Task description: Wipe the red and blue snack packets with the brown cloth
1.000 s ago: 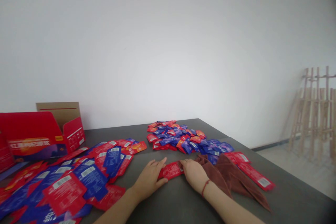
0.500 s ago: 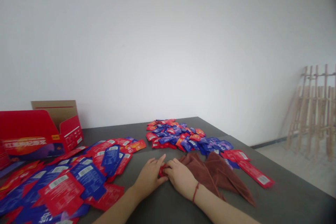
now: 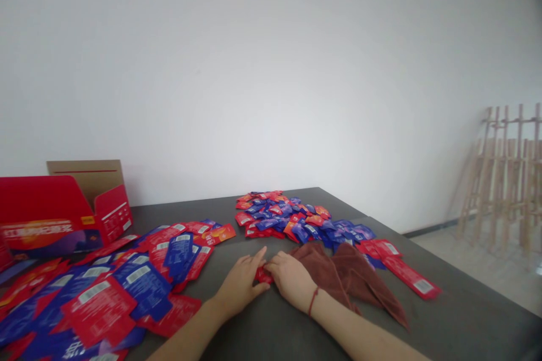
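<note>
A small red packet [image 3: 263,275] lies on the dark table between my two hands, partly covered by fingers. My left hand [image 3: 242,285] rests beside it on the left, index finger stretched forward and thumb apart, both touching or very near its edge. With bent fingers, my right hand [image 3: 291,277] grips the packet's right side against the tabletop; a red string circles that wrist. Just right of this hand lies a crumpled brown cloth [image 3: 324,262]. Flat red and blue packets [image 3: 144,282] are spread in an overlapping heap to the left.
Behind my hands, a pile of small folded red and blue packets [image 3: 279,217] covers the back of the table [image 3: 457,316]. A long red packet [image 3: 412,277] lies at the right. At the far left stands an open red carton [image 3: 46,208]. Wooden racks [image 3: 499,180] lean by the wall.
My right hand's fingers have shifted slightly on the red packet, and more of it shows between the hands. My left hand has hardly moved. The view has turned very slightly.
</note>
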`<act>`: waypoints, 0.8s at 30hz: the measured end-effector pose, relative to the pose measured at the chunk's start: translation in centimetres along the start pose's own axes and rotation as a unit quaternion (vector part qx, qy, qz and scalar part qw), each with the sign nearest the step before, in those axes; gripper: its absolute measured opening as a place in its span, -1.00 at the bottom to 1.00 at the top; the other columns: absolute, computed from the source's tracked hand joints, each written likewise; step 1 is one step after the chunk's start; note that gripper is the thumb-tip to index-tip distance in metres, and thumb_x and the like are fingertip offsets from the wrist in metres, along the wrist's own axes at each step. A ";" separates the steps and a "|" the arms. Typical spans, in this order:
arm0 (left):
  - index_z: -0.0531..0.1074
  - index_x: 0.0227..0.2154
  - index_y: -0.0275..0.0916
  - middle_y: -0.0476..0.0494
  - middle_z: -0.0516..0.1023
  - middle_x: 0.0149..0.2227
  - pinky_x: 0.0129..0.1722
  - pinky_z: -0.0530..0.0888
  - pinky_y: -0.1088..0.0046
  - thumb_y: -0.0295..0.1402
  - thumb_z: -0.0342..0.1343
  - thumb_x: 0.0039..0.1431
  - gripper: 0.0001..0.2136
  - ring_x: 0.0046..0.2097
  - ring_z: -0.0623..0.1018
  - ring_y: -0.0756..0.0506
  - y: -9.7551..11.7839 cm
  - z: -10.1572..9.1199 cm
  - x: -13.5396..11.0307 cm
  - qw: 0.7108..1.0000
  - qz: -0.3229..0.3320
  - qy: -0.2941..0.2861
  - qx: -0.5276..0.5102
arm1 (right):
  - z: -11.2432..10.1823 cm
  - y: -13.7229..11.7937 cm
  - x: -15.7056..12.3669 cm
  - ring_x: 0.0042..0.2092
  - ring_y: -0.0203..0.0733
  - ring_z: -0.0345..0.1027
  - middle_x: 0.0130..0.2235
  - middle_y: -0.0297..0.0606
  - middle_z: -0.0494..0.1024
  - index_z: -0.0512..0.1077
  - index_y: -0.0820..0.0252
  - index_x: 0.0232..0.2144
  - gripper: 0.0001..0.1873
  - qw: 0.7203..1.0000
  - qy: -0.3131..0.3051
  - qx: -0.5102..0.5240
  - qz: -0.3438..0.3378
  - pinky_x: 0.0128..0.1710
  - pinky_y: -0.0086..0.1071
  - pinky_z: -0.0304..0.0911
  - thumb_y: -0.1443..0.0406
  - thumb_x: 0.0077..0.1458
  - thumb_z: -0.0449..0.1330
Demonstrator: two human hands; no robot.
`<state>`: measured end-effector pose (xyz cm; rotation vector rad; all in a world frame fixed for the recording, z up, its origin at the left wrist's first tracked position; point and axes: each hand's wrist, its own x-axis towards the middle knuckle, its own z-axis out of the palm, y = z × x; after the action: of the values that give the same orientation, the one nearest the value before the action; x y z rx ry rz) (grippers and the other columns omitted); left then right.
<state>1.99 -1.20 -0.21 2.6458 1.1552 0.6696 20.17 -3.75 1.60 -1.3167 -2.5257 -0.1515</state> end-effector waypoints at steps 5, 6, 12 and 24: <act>-0.12 0.30 -0.12 -0.17 0.45 0.09 0.14 0.22 0.15 -0.37 0.20 0.08 -0.21 0.14 0.36 -0.20 -0.1 0.0 -0.1 1.000 0.003 -0.002 -0.010 | -0.7 -0.4 -1.2 -0.13 -0.19 0.29 -0.18 -0.29 0.55 0.50 0.13 -0.19 -0.71 0.999 0.010 0.043 -0.011 -0.11 -0.37 0.11 0.38 0.22 -0.01; -0.13 0.30 -0.13 -0.17 0.45 0.09 0.15 0.21 0.14 -0.36 0.19 0.08 -0.20 0.14 0.36 -0.21 0.0 0.0 -0.1 1.000 0.000 -0.005 -0.012 | -0.9 -0.3 -1.6 -0.13 -0.17 0.29 -0.19 -0.28 0.55 0.51 0.12 -0.21 -0.72 0.999 0.010 0.030 0.021 -0.12 -0.36 0.11 0.39 0.21 -0.01; -0.10 0.30 -0.17 -0.21 0.44 0.10 0.18 0.15 0.13 -0.35 0.17 0.09 -0.23 0.17 0.34 -0.20 0.3 -0.3 -0.1 0.999 -0.020 -0.022 -0.035 | -0.8 1.2 -1.5 -0.13 -0.03 0.27 -0.24 -0.09 0.54 0.52 0.26 -0.29 -0.68 0.989 -0.009 -0.041 0.139 -0.17 -0.25 0.09 0.43 0.19 -0.05; -0.07 0.29 -0.15 -0.18 0.43 0.11 0.17 0.17 0.17 -0.38 0.20 0.07 -0.23 0.16 0.34 -0.21 0.0 -0.1 -0.1 0.999 -0.008 -0.011 -0.050 | -0.7 -1.7 -1.2 -0.16 -0.14 0.26 -0.20 -0.32 0.58 0.50 0.11 -0.25 -0.74 0.999 0.002 0.044 0.021 -0.16 -0.33 0.07 0.37 0.21 0.01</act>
<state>1.88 -1.23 -0.11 2.5520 1.1072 0.6736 19.57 -5.78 1.96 -1.3332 -2.4691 -0.0337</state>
